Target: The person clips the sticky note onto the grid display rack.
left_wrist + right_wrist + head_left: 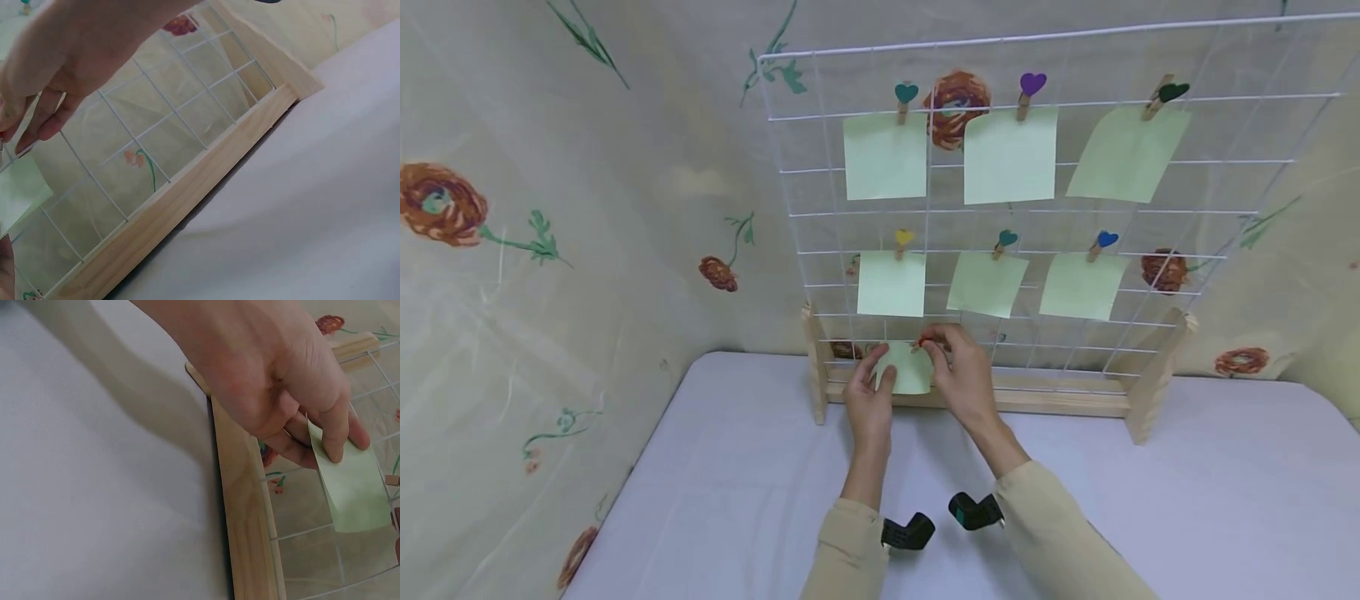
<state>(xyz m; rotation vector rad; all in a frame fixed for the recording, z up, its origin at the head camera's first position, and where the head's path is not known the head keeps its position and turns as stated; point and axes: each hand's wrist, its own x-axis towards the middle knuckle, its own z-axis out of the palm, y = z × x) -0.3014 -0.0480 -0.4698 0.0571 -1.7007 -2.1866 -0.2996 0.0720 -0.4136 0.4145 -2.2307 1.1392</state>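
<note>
My left hand (869, 407) pinches the left side of a pale green paper note (912, 375) against the lower part of a white wire grid (1037, 343). In the right wrist view, its thumb lies on the front of the note and other fingers are behind. At the note's upper right corner, my right hand (967, 377) pinches a small wooden clothespin (919, 343) with a red top. A sliver of that clothespin appears at the right edge of the right wrist view. Whether it grips the paper, I cannot tell.
Above hang two rows of green notes (886, 157) on heart-topped clothespins (1032, 86). The grid stands in a wooden base (1052, 402) with upright end pieces (1157, 383), on a white-covered table (760, 483). Behind is a flower-printed curtain (647, 275).
</note>
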